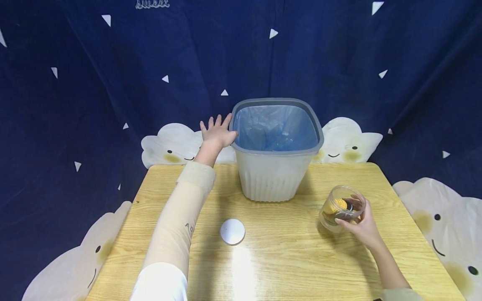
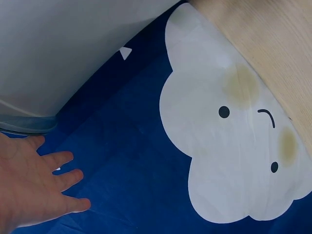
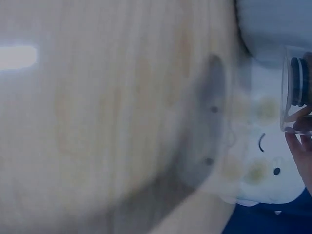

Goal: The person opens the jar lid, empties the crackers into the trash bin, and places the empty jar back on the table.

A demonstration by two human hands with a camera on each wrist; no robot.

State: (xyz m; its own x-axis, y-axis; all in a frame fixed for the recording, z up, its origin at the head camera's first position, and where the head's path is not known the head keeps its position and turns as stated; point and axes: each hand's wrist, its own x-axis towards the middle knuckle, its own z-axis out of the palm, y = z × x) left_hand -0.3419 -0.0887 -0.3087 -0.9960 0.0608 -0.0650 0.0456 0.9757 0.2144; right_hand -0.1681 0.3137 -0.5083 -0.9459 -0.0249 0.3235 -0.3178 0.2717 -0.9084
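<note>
1. Clear plastic makes up the jar (image 1: 329, 224) that I see in the right hand (image 1: 362, 225), fingers and thumb curled round it, over the right side of the table (image 1: 286, 263). It tilts; I can't fairly tell whether its base touches the wood.
2. My left hand (image 1: 218, 133) is wide, fingers spread, thumb at the left rim of the bin (image 1: 273, 177).
3. Done, I judge: the jar's mouth is uncovered, and a white disc (image 1: 232, 231), probably its lid, lies on the table in front of the bin.
4. Left: yellow and dark pieces (image 1: 338, 205) remain inside the jar, and I make out only the blue liner (image 1: 276, 127) in the bin.
</note>
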